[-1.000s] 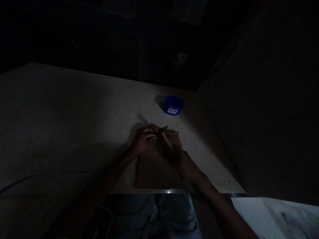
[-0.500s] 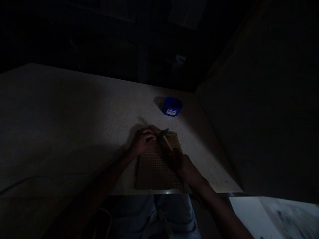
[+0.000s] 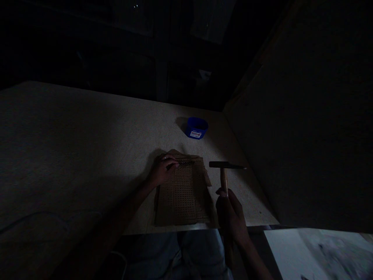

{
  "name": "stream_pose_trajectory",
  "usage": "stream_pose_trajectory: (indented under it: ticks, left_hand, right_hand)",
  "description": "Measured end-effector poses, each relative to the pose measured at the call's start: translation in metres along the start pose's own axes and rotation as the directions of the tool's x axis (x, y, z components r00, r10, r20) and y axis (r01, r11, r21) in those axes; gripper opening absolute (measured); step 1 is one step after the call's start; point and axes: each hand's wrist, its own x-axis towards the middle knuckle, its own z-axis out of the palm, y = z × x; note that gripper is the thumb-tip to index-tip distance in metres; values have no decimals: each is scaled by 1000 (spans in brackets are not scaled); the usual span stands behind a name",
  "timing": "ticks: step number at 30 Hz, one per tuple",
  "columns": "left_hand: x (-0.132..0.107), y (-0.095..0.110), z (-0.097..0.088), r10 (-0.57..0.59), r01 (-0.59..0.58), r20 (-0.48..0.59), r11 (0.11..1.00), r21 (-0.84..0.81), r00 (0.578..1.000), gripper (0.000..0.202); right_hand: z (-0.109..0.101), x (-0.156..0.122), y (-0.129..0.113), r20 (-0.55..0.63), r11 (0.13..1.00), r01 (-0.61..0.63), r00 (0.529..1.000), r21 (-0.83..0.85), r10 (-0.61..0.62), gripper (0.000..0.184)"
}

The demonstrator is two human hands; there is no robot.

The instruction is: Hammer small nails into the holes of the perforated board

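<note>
Nearest, in dim light: jeans [image 3: 201, 249] below the near edge of the counter [image 3: 131, 132], with a pale surface [image 3: 285, 249] off to the right. Just beyond that edge, on the right: right hand [image 3: 231, 217] closed around the wooden handle of a hammer [image 3: 223, 177], head crosswise, clear of the cardboard [image 3: 166, 206]. Well to the left, a thin cable [image 3: 37, 214] along the counter.

Mid-counter, left of the hammer: the cardboard itself, lying with its near edge close to the counter's, ragged on the right, lined down the middle with neat rows of small dark marks. Holes or print, impossible to tell. Toward the cardboard's far end: a short dark row [image 3: 188, 163] of small pieces, too dim to identify. At its left end: left hand [image 3: 160, 171], ring [image 3: 165, 157] on one finger, fingers bent, fingertips close together; impossible to tell whether pinching a piece or merely resting there. By appearances, partway through: dark row in place, hammer in hand but not in contact, amount left unclear.

Farther off, slightly right: a blue tub [image 3: 196, 125], upright, white label [image 3: 195, 134] facing near, contents hidden. Farthest, deep shadow.
</note>
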Motion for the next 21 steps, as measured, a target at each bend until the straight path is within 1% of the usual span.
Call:
stream_pose_trajectory:
  ticks: [3,6,8,10,12,13,14,15,17,18,19,20,21]
  left_hand:
    - [0,1,0,-4,4,10,1000,11,1000,14]
    - [1,2,-1,-10,10,17,1000,27,1000,15]
    - [0,5,-4,-22,21,30,999,44,999,15]
    - [-4,11,-7,-42,40,38,997,71,998,16]
    - [-12,21,-12,-89,88,13,991,105,996,28]
    - [-19,27,-15,-136,137,-21,983,121,991,36]
    - [-26,33,-17,-196,203,-65,971,129,978,43]
    - [-34,40,-18,-270,284,-116,951,126,956,49]
    - [-50,54,-16,-417,436,-180,897,79,891,58]
    - [-57,60,-14,-469,483,-181,875,42,864,62]
    - [-63,65,-10,-501,510,-170,860,11,848,65]
    - [-67,69,-5,-515,520,-156,854,-9,843,68]
    - [-68,72,0,-515,517,-140,856,-19,846,71]
  right_hand:
    - [-6,-7,19,-35,992,-100,994,75,103,51]
    - [-14,-9,30,-55,985,-127,989,120,134,51]
    - [-22,-7,34,-73,990,-103,991,102,110,50]
    - [-32,-4,38,-93,997,-63,993,44,67,52]
    - [-42,-2,43,-104,999,-3,995,-43,-1,55]
    - [-47,-1,46,-107,996,27,994,-87,-37,55]
    - [-52,-1,49,-100,991,55,993,-124,-68,56]
    - [-56,-1,52,-86,985,78,992,-152,-92,57]
    - [-61,-1,57,-42,977,103,993,-185,-113,58]
    - [-63,-2,59,-14,975,107,994,-195,-112,58]
    - [-64,-2,60,9,973,110,994,-203,-111,58]
    - [-65,-4,61,28,971,114,993,-209,-111,58]
    - [-66,-5,60,38,970,120,993,-212,-115,58]
